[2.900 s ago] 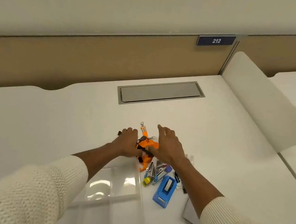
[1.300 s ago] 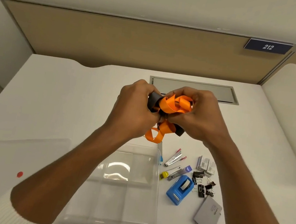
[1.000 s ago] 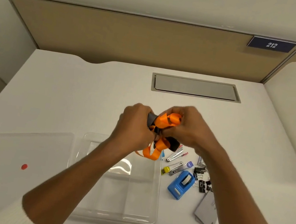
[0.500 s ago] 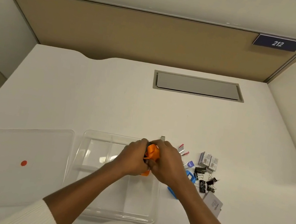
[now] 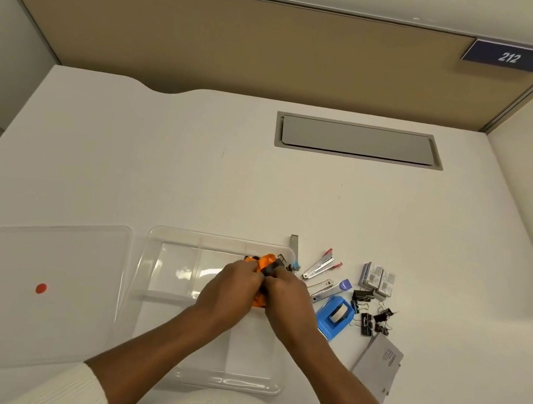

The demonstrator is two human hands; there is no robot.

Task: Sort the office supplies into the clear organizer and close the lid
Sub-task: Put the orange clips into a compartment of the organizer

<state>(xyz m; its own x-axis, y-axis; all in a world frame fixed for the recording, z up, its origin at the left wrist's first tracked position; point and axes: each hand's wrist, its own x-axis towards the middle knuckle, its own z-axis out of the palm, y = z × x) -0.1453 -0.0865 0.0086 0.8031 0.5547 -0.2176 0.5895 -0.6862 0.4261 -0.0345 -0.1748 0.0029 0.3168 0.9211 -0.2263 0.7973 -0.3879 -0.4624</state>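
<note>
- Your left hand (image 5: pixel 230 288) and right hand (image 5: pixel 286 297) sit side by side, fingers curled tight around a bunched orange lanyard (image 5: pixel 265 262) with a dark grey piece at its top.
- The bundle is inside the clear organizer (image 5: pixel 184 236), pressed into the far right compartment. Orange also shows between your hands, lower down.
- The near compartments and the far left ones show only glare and the white tabletop (image 5: pixel 193 173) beneath.
- The lid (image 5: pixel 17 310) lies flat, just left of the organizer, with a red dot sticker (image 5: pixel 41 288) on it.
- Right of the organizer, on the tabletop: two staplers with red tips (image 5: pixel 319 268), then two more metal tools, one with a purple end (image 5: pixel 331 288).
- A blue tape dispenser (image 5: pixel 333 317) lies just beside your right wrist.
- Farther right: small boxes of staples (image 5: pixel 377 280), and a loose scatter of black binder clips (image 5: pixel 370 316) below them.
- A grey notebook (image 5: pixel 378 367) lies near the front edge, tilted.
- A thin grey bar (image 5: pixel 294 245) leans at the organizer's far right corner; you cannot tell what it is.
- Cream knit sleeves (image 5: pixel 74 391) cover both forearms at the bottom edge.
</note>
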